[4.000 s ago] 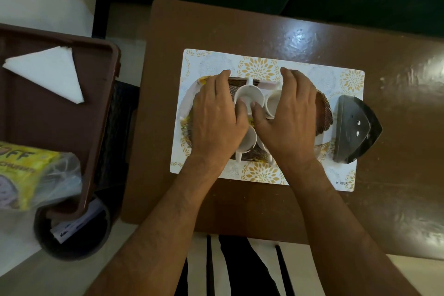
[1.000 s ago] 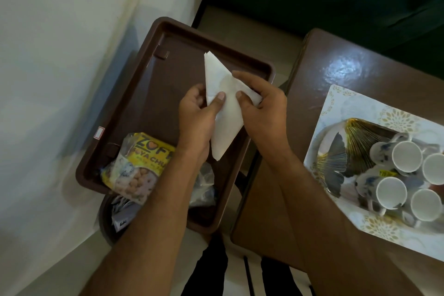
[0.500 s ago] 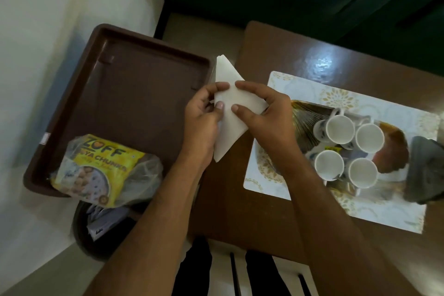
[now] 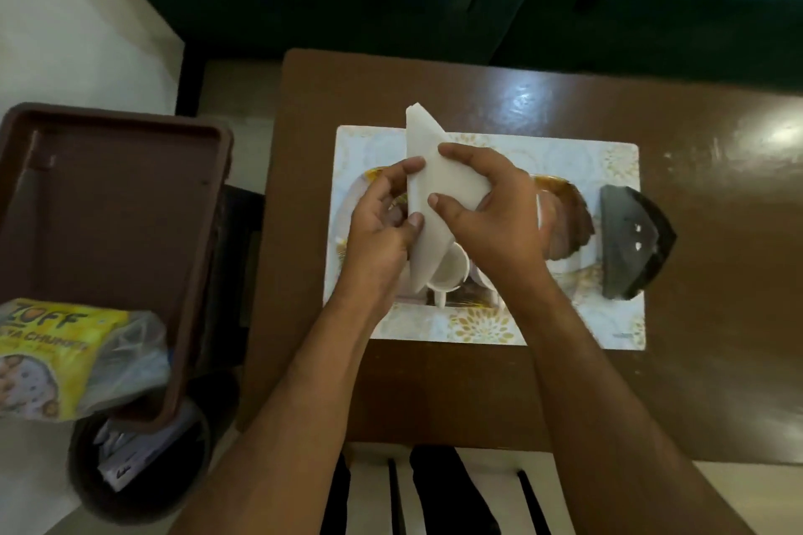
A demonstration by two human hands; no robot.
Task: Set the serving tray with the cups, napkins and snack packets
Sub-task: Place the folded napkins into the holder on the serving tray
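From the head camera, both hands hold a white folded napkin [image 4: 428,191] above the serving tray [image 4: 569,208], which lies on a patterned placemat [image 4: 565,152] on the brown table [image 4: 434,382]. The left hand [image 4: 382,230] pinches the napkin's left edge between thumb and fingers; the right hand [image 4: 491,213] clasps its right side, thumb laid across the front. Under the napkin's lower tip a white cup [image 4: 449,271] stands on the tray; other cups are mostly hidden behind the right hand. A dark napkin holder [image 4: 632,250] sits at the placemat's right end. Left of the table, a brown bin [image 4: 130,230] holds a yellow snack packet [image 4: 52,356] at its near end.
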